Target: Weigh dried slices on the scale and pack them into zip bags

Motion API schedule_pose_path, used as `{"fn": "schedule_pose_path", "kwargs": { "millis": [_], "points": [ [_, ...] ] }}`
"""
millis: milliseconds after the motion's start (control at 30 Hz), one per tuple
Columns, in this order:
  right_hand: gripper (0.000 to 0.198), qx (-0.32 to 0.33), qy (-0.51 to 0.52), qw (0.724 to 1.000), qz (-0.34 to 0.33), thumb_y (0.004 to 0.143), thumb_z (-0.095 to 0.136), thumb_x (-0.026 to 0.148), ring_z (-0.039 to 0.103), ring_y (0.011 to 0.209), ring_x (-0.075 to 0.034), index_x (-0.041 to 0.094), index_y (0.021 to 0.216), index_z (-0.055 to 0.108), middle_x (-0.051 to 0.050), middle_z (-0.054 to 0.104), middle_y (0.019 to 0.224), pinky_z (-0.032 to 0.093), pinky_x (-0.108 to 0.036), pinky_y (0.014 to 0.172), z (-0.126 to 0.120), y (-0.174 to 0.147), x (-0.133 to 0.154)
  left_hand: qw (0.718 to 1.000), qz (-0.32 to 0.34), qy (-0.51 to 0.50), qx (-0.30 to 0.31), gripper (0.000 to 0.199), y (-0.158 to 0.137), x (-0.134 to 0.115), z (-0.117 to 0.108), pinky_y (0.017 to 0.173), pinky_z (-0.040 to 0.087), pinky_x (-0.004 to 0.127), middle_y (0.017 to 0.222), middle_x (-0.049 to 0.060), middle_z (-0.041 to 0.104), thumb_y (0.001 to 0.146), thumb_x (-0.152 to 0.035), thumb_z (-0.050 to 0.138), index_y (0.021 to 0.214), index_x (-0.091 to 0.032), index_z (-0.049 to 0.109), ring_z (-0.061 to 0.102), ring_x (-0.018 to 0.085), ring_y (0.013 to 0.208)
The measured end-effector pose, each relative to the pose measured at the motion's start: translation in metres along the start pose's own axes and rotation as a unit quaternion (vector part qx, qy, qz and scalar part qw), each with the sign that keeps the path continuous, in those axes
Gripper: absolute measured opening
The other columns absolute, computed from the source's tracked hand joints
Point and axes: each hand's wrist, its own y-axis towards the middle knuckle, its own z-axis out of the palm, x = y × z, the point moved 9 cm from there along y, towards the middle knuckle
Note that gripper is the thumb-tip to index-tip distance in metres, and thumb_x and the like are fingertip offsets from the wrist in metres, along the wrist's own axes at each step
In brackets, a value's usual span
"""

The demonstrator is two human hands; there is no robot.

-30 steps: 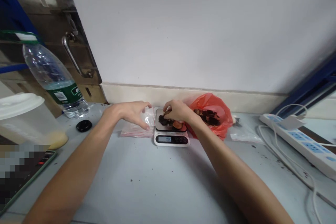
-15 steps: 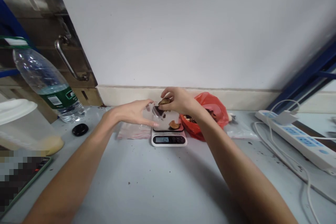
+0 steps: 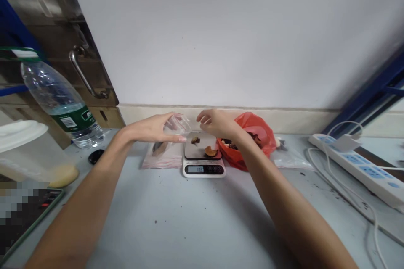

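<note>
On the small kitchen scale [image 3: 203, 170], whose display is lit, lie a larger curved brown dried slice [image 3: 211, 151] and a smaller dark piece [image 3: 195, 140]. At the scale's left side, my left hand [image 3: 154, 129] grips a clear zip bag [image 3: 178, 122], thumb stretched toward the weighing plate. A dark shape shows through clear plastic below that hand; which bag it lies in I cannot tell. Above the plate's back right hovers my right hand [image 3: 217, 124], its fingers bent and slightly apart, with nothing visible in them. Behind the right wrist is a red plastic bag [image 3: 267, 128] of dark dried pieces.
Clear zip bags [image 3: 164, 162] lie left of the scale, another clear bag [image 3: 292, 157] to the right. A power strip [image 3: 360, 164] with white cables is at right. A water bottle [image 3: 63, 96], lidded tub [image 3: 25, 155], black round object [image 3: 95, 156] and phone [image 3: 31, 214] stand left.
The brown piece in my right hand is no longer visible there. My left hand has drawn the clear bag back off the plate, leftward, uncovering the small dark piece. The display digits have changed.
</note>
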Motion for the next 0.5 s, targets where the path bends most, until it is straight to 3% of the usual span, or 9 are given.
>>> {"fn": "schedule_pose_path", "kwargs": {
  "millis": [100,167,367,500],
  "points": [
    [0.038,0.116,-0.092,0.989,-0.020,0.078,0.066,0.008,0.071,0.087,-0.022,0.019,0.113,0.075,-0.009,0.078,0.102,0.050,-0.025,0.070,0.034,0.002,-0.002,0.999,-0.019,0.026,0.006,0.100,-0.003,0.005,-0.003,0.105,0.043,0.039,0.149,0.011,0.056,0.068,-0.075,0.064,0.151,-0.025,0.040,0.054,0.035,0.132],
    [0.040,0.152,-0.119,0.981,-0.027,0.076,0.064,0.005,0.071,0.079,-0.021,0.019,0.111,0.076,-0.008,0.079,0.096,0.049,-0.024,0.065,0.046,0.002,-0.003,0.998,-0.028,0.047,0.028,0.102,-0.002,0.007,0.002,0.106,0.043,0.038,0.150,0.013,0.055,0.067,-0.071,0.065,0.153,-0.024,0.037,0.054,0.034,0.133],
    [0.031,0.098,-0.083,0.991,-0.026,0.072,0.059,-0.002,0.071,0.082,-0.018,0.015,0.091,0.077,-0.009,0.079,0.094,0.050,-0.023,0.067,0.026,0.005,-0.007,0.992,-0.036,0.094,0.081,0.102,0.008,0.016,0.024,0.101,0.048,0.039,0.149,0.017,0.054,0.065,-0.065,0.067,0.152,-0.020,0.040,0.056,0.037,0.129],
    [0.029,0.099,-0.055,0.993,-0.019,0.071,0.067,0.005,0.071,0.080,-0.020,0.018,0.095,0.077,-0.007,0.078,0.092,0.052,-0.025,0.065,0.022,0.002,-0.008,0.993,-0.020,0.089,0.080,0.093,0.014,0.016,0.032,0.100,0.049,0.042,0.144,0.015,0.059,0.065,-0.064,0.069,0.146,-0.024,0.048,0.058,0.038,0.127]
  ]
}}
